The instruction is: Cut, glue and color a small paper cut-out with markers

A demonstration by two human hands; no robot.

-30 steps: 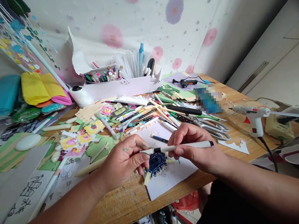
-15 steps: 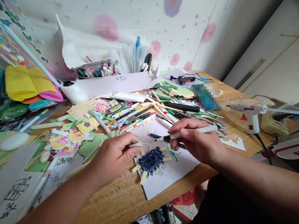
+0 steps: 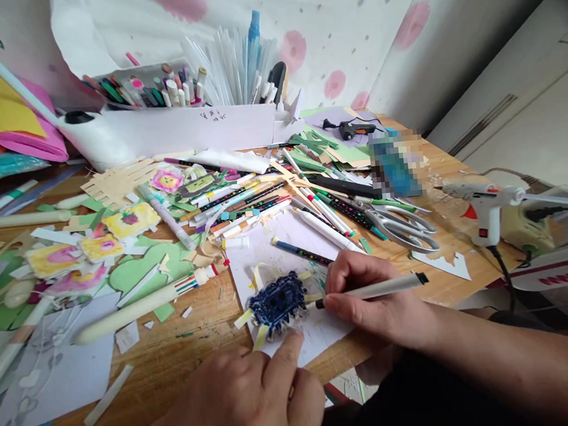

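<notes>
A white marker pen (image 3: 382,288) with a dark end sits in the closed fingers of my right hand (image 3: 372,298), its tip pointing left at the right side of a dark blue fringed piece (image 3: 278,302). Pale yellow strips stick out around that piece, which lies on a white paper sheet (image 3: 322,350). My left hand (image 3: 265,389) is below it, index finger stretched to its lower edge and thumb apart, with nothing seen in the fingers. A white pen cap (image 3: 235,243) rests near the sheet's upper left. Just above the piece lies a dark blue pencil (image 3: 302,251).
Scissors (image 3: 406,225) and many pens lie behind the sheet. To the right stands a white glue gun (image 3: 485,210) with a cord. Painted flower cutouts (image 3: 131,219), green paper and scraps cover the left side. A white pen box (image 3: 190,129) stands at the back.
My left hand has let go of the pen cap and come down to the blue piece's lower edge. My right hand has lowered the marker to the piece. The view has shifted.
</notes>
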